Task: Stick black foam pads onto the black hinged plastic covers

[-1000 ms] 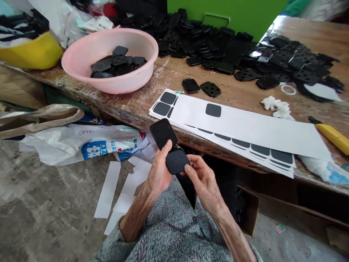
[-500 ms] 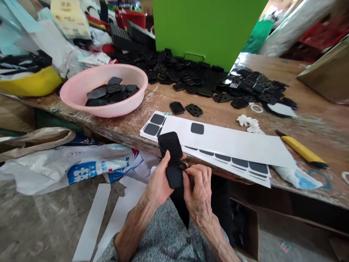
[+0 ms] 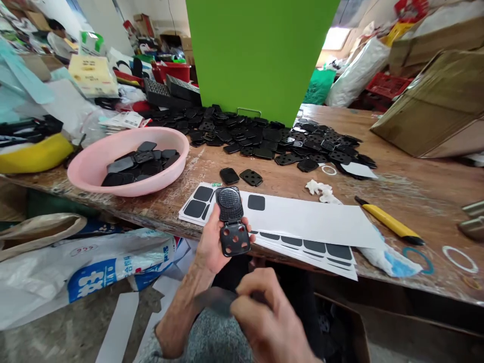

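My left hand (image 3: 209, 247) is closed on a hinged black plastic piece (image 3: 232, 222), held up at the table's near edge. Its upper half is a mesh grille and its lower half has several round holes. My right hand (image 3: 264, 317) is lower, near my lap, blurred, with its fingers curled on a dark flat thing (image 3: 214, 300) that I cannot make out. Just behind the piece lie white sheets (image 3: 310, 217) carrying black square stickers. A pink bowl (image 3: 94, 171) at the left holds several black parts.
A large heap of black parts (image 3: 264, 136) lies in front of a green box (image 3: 260, 55). Two loose parts (image 3: 240, 176), a yellow knife (image 3: 389, 219) and white rings (image 3: 459, 258) sit on the wooden table. Bags (image 3: 75, 267) and paper strips lie on the floor.
My left hand has lifted the hinged piece higher, and its holed half now shows. My right hand has come off it and dropped toward my lap. The camera has tilted up.
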Available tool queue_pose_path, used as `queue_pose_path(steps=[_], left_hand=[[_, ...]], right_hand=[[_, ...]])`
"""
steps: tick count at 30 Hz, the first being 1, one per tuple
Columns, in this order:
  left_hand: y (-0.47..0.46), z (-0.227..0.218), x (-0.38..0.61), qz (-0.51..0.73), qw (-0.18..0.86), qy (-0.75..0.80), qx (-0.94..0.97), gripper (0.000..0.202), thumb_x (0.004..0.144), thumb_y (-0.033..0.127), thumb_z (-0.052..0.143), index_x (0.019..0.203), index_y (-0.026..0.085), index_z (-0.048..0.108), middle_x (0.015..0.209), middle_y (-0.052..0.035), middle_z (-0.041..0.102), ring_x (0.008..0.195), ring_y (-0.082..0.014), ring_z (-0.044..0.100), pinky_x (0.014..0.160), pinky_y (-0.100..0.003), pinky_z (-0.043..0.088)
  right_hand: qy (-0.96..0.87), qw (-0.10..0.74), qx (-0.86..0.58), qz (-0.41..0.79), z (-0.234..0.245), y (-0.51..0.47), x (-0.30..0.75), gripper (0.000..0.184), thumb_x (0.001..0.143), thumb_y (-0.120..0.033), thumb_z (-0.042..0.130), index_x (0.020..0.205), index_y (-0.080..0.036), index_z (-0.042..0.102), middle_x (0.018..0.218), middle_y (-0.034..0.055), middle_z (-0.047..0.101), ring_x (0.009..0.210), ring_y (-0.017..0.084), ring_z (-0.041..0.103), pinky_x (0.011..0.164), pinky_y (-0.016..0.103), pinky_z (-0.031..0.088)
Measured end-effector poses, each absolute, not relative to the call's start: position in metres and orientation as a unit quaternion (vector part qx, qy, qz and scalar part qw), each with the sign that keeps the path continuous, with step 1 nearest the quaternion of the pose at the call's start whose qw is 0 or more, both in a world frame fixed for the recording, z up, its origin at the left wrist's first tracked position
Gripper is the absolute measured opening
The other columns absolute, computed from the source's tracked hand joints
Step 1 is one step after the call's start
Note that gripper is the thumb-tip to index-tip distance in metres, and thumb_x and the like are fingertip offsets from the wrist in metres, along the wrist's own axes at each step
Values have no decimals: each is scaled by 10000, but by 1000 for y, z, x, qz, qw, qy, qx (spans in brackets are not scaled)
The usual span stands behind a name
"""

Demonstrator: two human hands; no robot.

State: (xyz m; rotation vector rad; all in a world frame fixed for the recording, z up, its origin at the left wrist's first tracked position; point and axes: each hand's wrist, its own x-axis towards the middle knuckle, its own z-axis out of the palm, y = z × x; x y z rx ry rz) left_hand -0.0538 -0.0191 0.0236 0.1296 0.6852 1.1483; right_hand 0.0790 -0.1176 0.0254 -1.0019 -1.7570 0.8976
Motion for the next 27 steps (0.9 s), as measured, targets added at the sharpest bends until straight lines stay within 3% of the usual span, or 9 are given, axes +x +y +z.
queue_pose_path(steps=[3,6,8,10,12,17,21,25,27], left_hand=[[-20,26,-52,518,777,352,68,573,935,541,324,797,98,661,727,-107,647,656,-213,639,683,-419,566],[-20,27,-44,495,789,356,75,546,952,495,319,813,102,672,739,-102,663,691,-205,658,732,-384,560],[-21,28,-37,483,798,352,76,524,952,484,331,831,109,676,775,-101,678,717,-204,667,753,-365,554],[-21,29,-32,475,806,345,76,513,950,479,340,833,112,679,789,-101,686,724,-202,668,761,-355,549],[-21,28,-28,465,814,339,77,521,945,485,348,820,106,683,772,-103,686,714,-203,667,753,-346,547],[-25,21,-25,436,833,333,72,549,930,522,361,807,104,694,756,-110,686,731,-226,674,669,-316,537],[-28,19,-25,429,833,343,66,538,932,517,355,811,120,698,739,-109,692,695,-215,675,598,-286,516],[-29,19,-22,403,825,390,72,534,896,556,402,850,119,705,708,-102,696,511,-158,607,385,-215,361],[-29,18,-20,398,818,409,72,516,882,561,421,862,131,706,702,-94,696,505,-161,603,356,-213,311]], right_hand=[[-732,427,-415,331,29,-110,106,268,908,-138,489,1090,-313,582,851,17,576,727,144,570,640,250,500],[-689,448,-474,315,24,-105,127,421,903,-144,518,1278,-318,433,820,-6,574,698,134,567,637,234,491],[-651,456,-508,333,23,-104,135,292,898,-191,550,1166,-292,492,773,-17,564,653,129,546,588,222,471],[-609,454,-528,379,25,-104,140,38,893,-269,578,923,-255,562,754,-11,552,621,122,514,540,215,445],[-552,462,-532,447,27,-102,145,131,880,-338,601,813,-232,565,747,-7,540,613,117,495,524,209,435],[-423,483,-512,570,21,-98,151,182,842,-381,661,913,-236,577,790,-8,553,676,123,536,616,225,476],[-396,480,-494,607,20,-95,147,234,827,-401,666,753,-210,556,807,4,556,713,132,526,644,228,466],[-376,480,-491,622,18,-91,139,272,844,-439,621,727,-203,550,1044,53,593,945,197,554,811,303,475],[-370,473,-492,630,15,-89,134,278,845,-445,613,725,-199,566,1077,63,602,1007,220,552,858,335,464]])
